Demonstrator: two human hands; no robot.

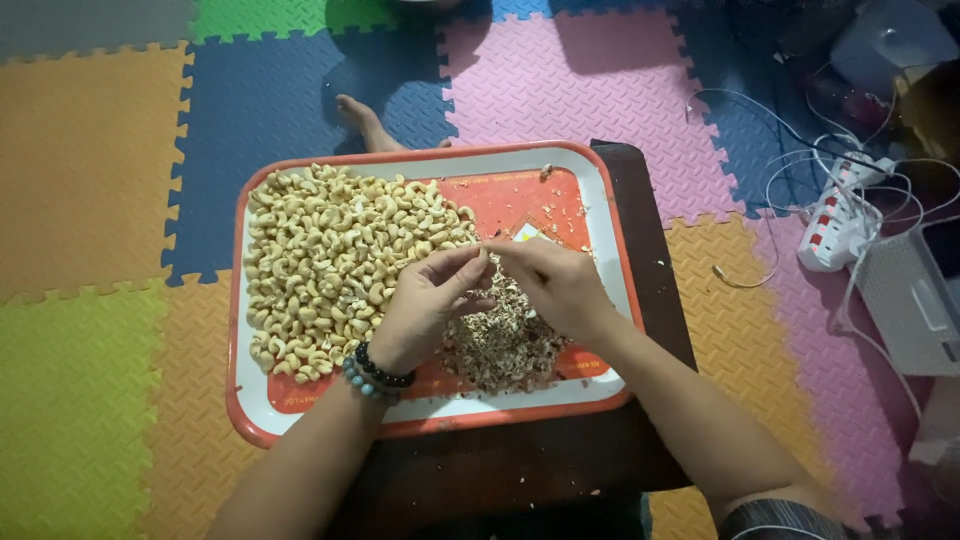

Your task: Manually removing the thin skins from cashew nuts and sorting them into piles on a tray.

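- A single cashew nut (490, 256), small and partly hidden, is pinched between the fingertips of both hands above the middle of the tray.
- The left hand (428, 300) is closed lightly on the nut from the left, thumb and forefinger brought together; two bead bracelets (376, 374), one dark and one blue, are worn at its wrist.
- The right hand (555, 283) is closed on the same nut from the right, its fingertips met with those of the left.
- A heap of brownish husk scraps (500, 345) is seen just beneath the hands, on the right half of the tray.
- A wide pile of pale peeled cashews (330, 260) is spread over the left half.
- Both are held by a red-and-white rectangular tray (612, 215), set on a dark low table (650, 250).
- A bare foot (365, 122) is seen beyond the tray on coloured foam floor mats (90, 150).
- A white power strip (838, 215) with cables lies well apart, at the right.
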